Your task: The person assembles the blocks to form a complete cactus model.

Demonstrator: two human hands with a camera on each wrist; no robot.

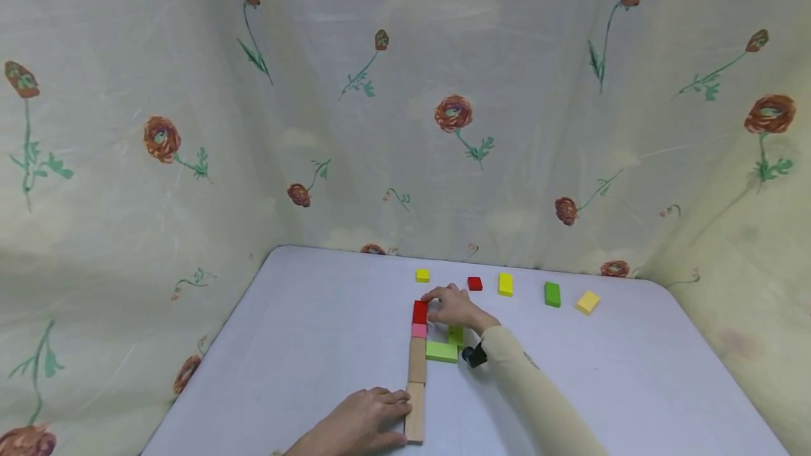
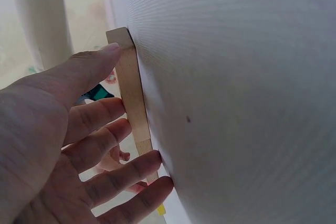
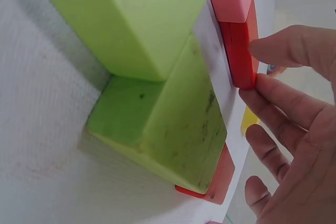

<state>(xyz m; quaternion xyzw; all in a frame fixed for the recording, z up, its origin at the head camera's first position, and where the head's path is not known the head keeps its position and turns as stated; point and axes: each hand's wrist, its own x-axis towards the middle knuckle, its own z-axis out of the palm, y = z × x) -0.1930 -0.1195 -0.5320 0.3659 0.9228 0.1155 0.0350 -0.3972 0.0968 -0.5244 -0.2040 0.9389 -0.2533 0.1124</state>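
Note:
A straight row of blocks runs away from me in the head view: two wooden blocks point(image 1: 415, 414), a pink block point(image 1: 419, 330) and a red block point(image 1: 419, 312) at the far end. My right hand point(image 1: 457, 307) pinches the red block, thumb on its side and fingertips at its far corner. Beside the nearest wooden block lies my left hand point(image 1: 364, 419); its fairly straight fingers and thumb touch the block's side in the left wrist view. A light green block point(image 1: 441, 352) juts right from the row, meeting another green block point(image 3: 184, 119), partly hidden by my right arm in the head view.
Toward the back of the white table point(image 1: 304, 343) lie a small yellow block point(image 1: 422, 275), a small red block point(image 1: 474, 283), a longer yellow block point(image 1: 505, 284), a dark green block point(image 1: 552, 294) and a pale yellow block point(image 1: 588, 302). Behind hangs a flowered cloth point(image 1: 405, 125).

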